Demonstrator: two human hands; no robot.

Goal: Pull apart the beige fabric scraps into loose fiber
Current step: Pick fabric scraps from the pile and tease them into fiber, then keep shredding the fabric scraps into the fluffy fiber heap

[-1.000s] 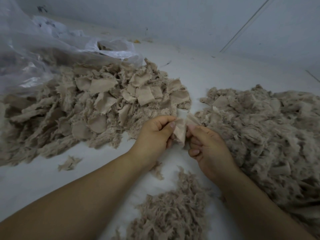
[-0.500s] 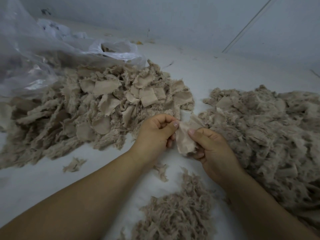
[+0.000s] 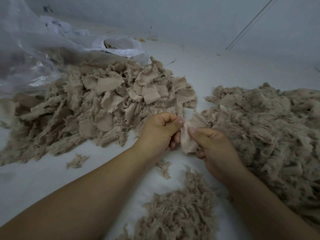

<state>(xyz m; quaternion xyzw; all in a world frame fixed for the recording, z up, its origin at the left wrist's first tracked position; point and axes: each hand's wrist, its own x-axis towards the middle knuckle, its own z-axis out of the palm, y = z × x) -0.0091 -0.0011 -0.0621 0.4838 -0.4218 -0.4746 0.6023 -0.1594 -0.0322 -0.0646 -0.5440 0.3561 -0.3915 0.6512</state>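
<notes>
Two bare forearms and hands, seen from above.

The left hand point(image 3: 158, 131) and right hand point(image 3: 214, 149) wear no gloves, rings or watch; no sleeves reach the forearms. The fingernails are short and unpainted, with a pale sheen.

Matt, fuzzy cloth scraps point(image 3: 103, 101); glossy clear plastic bag point(image 3: 34, 54).
</notes>
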